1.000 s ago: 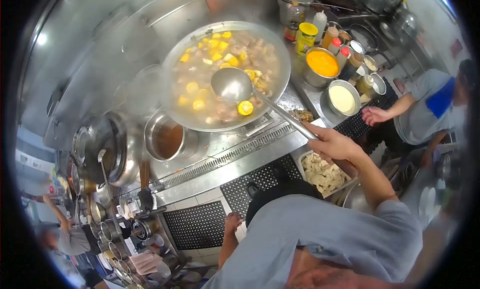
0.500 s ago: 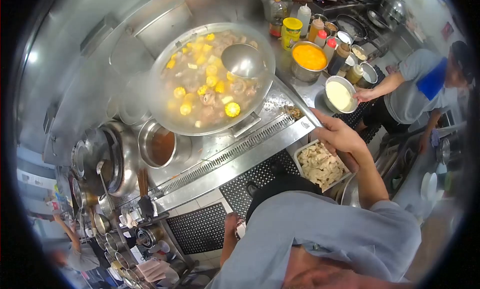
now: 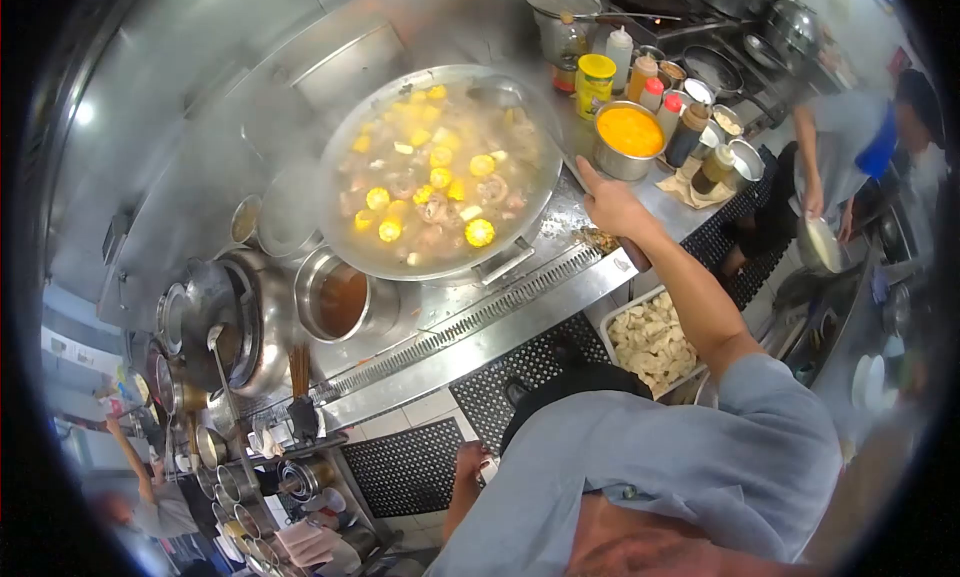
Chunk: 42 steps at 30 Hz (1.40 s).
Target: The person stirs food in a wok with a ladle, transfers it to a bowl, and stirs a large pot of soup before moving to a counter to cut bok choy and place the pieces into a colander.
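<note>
A wide wok (image 3: 338,222) holds cloudy broth with corn rounds (image 3: 480,233) and chunks of meat (image 3: 437,210). My right hand (image 3: 612,203) grips the handle of a ladle, with the index finger stretched along it; the dark handle end (image 3: 634,255) shows below my wrist. The ladle's bowl (image 3: 492,89) is partly sunk in the broth at the wok's far right side. Low beside my body, my left hand (image 3: 470,461) is closed around a small whitish thing I cannot make out.
A pot of orange liquid (image 3: 628,131), a yellow-lidded jar (image 3: 594,85) and squeeze bottles (image 3: 688,132) stand right of the wok. A pot of brown liquid (image 3: 345,299) sits left. Below the counter is a tub of pale pieces (image 3: 652,342). A co-worker (image 3: 845,127) holds a bowl (image 3: 824,245).
My right hand has moved up and left, pushing the ladle's bowl from above the broth into it at the far side. The co-worker has carried the pale-yellow bowl away from the counter.
</note>
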### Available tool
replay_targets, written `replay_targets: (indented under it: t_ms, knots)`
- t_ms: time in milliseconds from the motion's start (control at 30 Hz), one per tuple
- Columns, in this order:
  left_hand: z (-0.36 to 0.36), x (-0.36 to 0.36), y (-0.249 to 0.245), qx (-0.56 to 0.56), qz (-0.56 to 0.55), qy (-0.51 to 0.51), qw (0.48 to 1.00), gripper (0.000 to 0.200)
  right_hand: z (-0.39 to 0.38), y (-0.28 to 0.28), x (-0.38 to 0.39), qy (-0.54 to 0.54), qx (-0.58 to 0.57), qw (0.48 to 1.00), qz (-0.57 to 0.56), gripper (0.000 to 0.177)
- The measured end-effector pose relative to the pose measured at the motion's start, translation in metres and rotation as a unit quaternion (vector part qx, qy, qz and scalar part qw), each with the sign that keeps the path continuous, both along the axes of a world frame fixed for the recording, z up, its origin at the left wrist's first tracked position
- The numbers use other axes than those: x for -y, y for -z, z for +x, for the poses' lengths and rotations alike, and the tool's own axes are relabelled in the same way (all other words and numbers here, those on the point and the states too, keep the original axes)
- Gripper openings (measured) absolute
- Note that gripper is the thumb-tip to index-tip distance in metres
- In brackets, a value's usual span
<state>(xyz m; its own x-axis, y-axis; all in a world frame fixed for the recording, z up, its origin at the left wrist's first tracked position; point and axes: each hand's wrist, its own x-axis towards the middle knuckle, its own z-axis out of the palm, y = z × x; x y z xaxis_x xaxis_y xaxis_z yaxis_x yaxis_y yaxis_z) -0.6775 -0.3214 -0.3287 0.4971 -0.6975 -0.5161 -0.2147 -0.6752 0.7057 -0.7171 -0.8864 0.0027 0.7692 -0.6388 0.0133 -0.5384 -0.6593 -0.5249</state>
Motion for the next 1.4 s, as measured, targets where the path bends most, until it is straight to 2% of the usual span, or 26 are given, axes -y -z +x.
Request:
replay_targets:
  t_ms: [67,167,267,333,367,400,500,567,600,633,700,767,800,833,900,933,1000,1033,1100,1167,1233,1267,1300,1333,1367,1400]
  knots:
    - [0.000,0.001,0.015,-0.014,0.025,-0.020,0.999,0.015,0.014,-0.016,0.008,-0.025,-0.014,1.000,-0.007,0.065]
    - [-0.008,0.001,0.015,0.042,-0.023,0.007,0.999,0.015,0.036,-0.050,0.019,-0.037,-0.019,0.997,0.062,0.066]
    - [-0.014,0.017,0.011,-0.059,0.004,-0.091,0.994,0.016,0.083,-0.022,0.049,-0.043,0.013,0.998,-0.037,0.069]
    - [-0.017,0.026,0.007,-0.094,-0.006,-0.165,0.982,0.017,0.110,-0.015,0.055,-0.053,-0.050,0.994,-0.083,0.070]
    - [-0.021,0.029,0.005,-0.194,-0.007,-0.294,0.936,0.019,0.115,-0.016,0.057,-0.067,-0.044,0.993,-0.084,0.070]
    - [-0.025,0.036,-0.006,-0.269,-0.016,-0.432,0.861,0.022,0.114,-0.015,0.062,-0.082,-0.078,0.989,-0.098,0.071]
    - [-0.037,0.035,-0.008,-0.261,0.015,-0.477,0.839,0.026,0.116,-0.033,0.064,-0.122,-0.100,0.982,-0.101,0.071]
    - [-0.052,0.027,-0.010,-0.264,0.053,-0.481,0.834,0.030,0.123,-0.038,0.063,-0.135,-0.087,0.983,-0.084,0.070]
    - [-0.063,0.020,-0.013,-0.200,0.094,-0.374,0.900,0.031,0.131,-0.038,0.058,-0.135,-0.049,0.989,-0.027,0.068]
    - [-0.075,0.017,-0.015,-0.177,0.100,-0.356,0.912,0.031,0.138,-0.038,0.056,-0.135,-0.010,0.990,0.031,0.067]
    - [-0.095,0.027,-0.052,-0.129,0.114,-0.320,0.931,0.031,0.145,-0.033,0.055,-0.157,0.017,0.986,0.047,0.065]
    - [-0.098,0.044,-0.084,-0.214,0.210,-0.382,0.874,0.031,0.146,-0.021,0.049,-0.181,0.041,0.981,0.064,0.064]
    - [-0.111,0.037,-0.071,-0.255,0.148,-0.469,0.832,0.035,0.137,-0.011,0.046,-0.172,0.093,0.980,0.022,0.065]
    - [-0.124,0.026,-0.062,-0.259,0.152,-0.473,0.828,0.035,0.125,-0.001,0.036,-0.160,0.143,0.976,-0.019,0.065]
    - [-0.140,0.023,-0.054,-0.178,0.076,-0.423,0.885,0.038,0.076,-0.070,-0.011,-0.131,0.056,0.954,0.265,0.064]
    - [-0.152,-0.008,-0.017,0.100,0.087,-0.110,0.985,0.037,0.067,-0.064,-0.014,-0.134,0.055,0.955,0.261,0.064]
    - [-0.158,-0.013,-0.012,0.076,0.055,-0.111,0.989,0.035,0.048,-0.039,-0.008,-0.144,0.106,0.848,0.498,0.055]
    - [-0.157,-0.016,-0.008,0.054,0.024,-0.110,0.992,0.033,0.046,-0.031,-0.010,-0.142,0.110,0.850,0.494,0.055]
    - [-0.150,-0.029,-0.014,0.048,-0.005,-0.112,0.993,0.033,0.041,-0.017,-0.023,-0.076,0.077,0.810,0.577,0.053]
    - [-0.141,-0.037,-0.029,0.035,-0.038,-0.115,0.992,0.032,0.040,-0.009,-0.038,-0.063,0.086,0.825,0.555,0.049]
    - [-0.126,-0.048,-0.034,0.092,-0.057,-0.100,0.989,0.030,0.047,-0.011,-0.049,-0.055,0.098,0.840,0.530,0.046]
    - [-0.121,-0.058,-0.026,0.092,-0.060,-0.093,0.990,0.030,0.052,-0.014,-0.054,-0.078,0.077,0.875,0.471,0.047]
    - [-0.115,-0.063,-0.015,-0.080,-0.017,-0.298,0.951,0.027,0.051,-0.017,-0.060,-0.098,0.054,0.906,0.409,0.047]
    - [-0.111,-0.064,0.003,-0.249,0.030,-0.480,0.840,0.026,0.051,-0.036,-0.080,-0.118,0.044,0.949,0.287,0.049]
    - [-0.112,-0.072,0.017,-0.299,0.030,-0.525,0.796,0.025,0.053,-0.039,-0.096,-0.112,0.040,0.953,0.280,0.049]
    - [-0.113,-0.088,0.030,-0.265,0.015,-0.459,0.848,0.024,0.054,-0.041,-0.111,-0.096,0.070,0.958,0.262,0.055]
